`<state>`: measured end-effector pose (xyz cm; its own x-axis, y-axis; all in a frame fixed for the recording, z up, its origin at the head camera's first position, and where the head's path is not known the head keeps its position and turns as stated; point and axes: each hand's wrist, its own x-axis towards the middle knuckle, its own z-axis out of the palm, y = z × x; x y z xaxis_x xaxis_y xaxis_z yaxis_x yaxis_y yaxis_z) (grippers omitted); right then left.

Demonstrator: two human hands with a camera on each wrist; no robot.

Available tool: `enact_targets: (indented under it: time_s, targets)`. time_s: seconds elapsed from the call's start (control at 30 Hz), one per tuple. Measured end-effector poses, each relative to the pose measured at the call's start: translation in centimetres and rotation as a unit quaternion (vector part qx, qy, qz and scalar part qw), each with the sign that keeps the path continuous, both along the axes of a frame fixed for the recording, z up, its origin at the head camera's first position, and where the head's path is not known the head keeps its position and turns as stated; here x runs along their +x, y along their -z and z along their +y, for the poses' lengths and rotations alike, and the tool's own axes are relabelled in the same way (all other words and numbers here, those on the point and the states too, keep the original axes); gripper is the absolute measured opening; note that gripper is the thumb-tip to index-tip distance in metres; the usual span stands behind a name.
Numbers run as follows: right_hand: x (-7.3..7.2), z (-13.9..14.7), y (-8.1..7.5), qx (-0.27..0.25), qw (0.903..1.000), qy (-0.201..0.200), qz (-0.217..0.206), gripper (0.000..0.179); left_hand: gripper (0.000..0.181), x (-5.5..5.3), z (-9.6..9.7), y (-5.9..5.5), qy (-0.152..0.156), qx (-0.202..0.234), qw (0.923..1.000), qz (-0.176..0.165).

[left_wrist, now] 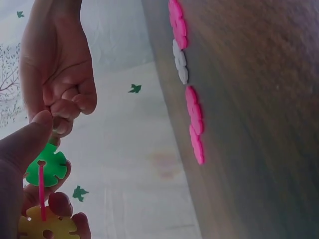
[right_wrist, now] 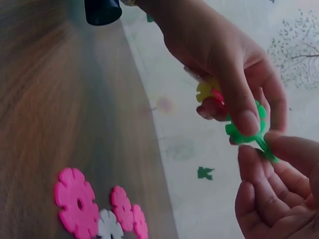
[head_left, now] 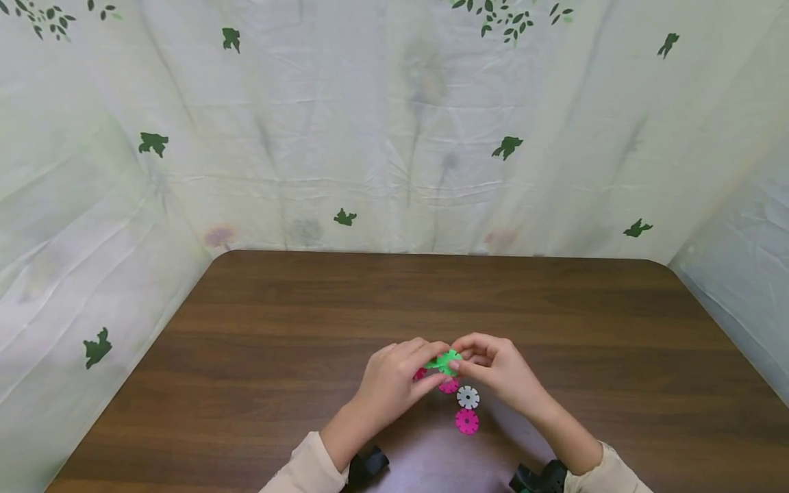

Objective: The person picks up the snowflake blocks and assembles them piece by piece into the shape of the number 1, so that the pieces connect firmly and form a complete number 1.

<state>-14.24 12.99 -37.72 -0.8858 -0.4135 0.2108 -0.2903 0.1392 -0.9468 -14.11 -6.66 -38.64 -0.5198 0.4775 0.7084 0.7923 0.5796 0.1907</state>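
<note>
A: Start from the left. What are the hands doing?

B: The left hand (head_left: 394, 373) grips a short chain (left_wrist: 52, 172) of slotted plastic discs between thumb and fingers, raised above the counter (head_left: 277, 329). To its right, the right hand (head_left: 502, 370) pinches a second green disc (right_wrist: 267, 148) against the chain's near end.

A: How would you make that join?

B: I'd brace the chain's end disc close to its slot so that nothing twists, bring the other in square to it, match notch to notch, then push straight. Rocking might pop a finished link apart. Whether the notches have engaged, I can't tell; the fingertips cover that spot.

A: And the look of the chain, going left to right?

B: In the left wrist view a yellow disc (left_wrist: 60, 226) sits lowest, partly behind fingers. A pink disc (left_wrist: 42, 194), seen edge-on as a thin bar, bridges it to the first green disc (left_wrist: 55, 169), which shows notched edges and a central hole. The second green disc is turned across that one. Below, lying flat on the counter, are a partly covered pink piece (head_left: 448, 387), then a fuller pink piece (head_left: 461, 423) and a white disc (head_left: 462, 399) just beyond it.
</note>
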Motion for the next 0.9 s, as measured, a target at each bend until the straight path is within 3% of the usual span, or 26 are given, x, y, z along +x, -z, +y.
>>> enact_targets:
  time_s: [0.27, 0.43, 0.67, 0.9]
  targets:
    - [-0.3, 1.7, 0.8, 0.077, 0.9930, 0.018, 0.088, 0.024, 0.033, -0.5, -0.5, -0.2, -0.005, 0.015, 0.9998, -0.008]
    - [-0.5, 3.0, 2.5, 0.149, 0.9852, 0.005, 0.085, 0.029, 0.033, -0.7, -1.0, -0.4, -0.016, 0.018, 0.9995, -0.021]
    - [-0.7, 3.8, 4.9, 0.196, 0.9757, -0.035, 0.091, 0.029, 0.034, -0.7, -1.3, -0.6, -0.017, 0.020, 0.9991, -0.032]
    - [-0.5, 3.4, 5.4, 0.250, 0.9612, -0.056, 0.103, 0.024, 0.033, -0.7, -1.3, -0.7, -0.016, 0.029, 0.9987, -0.037]
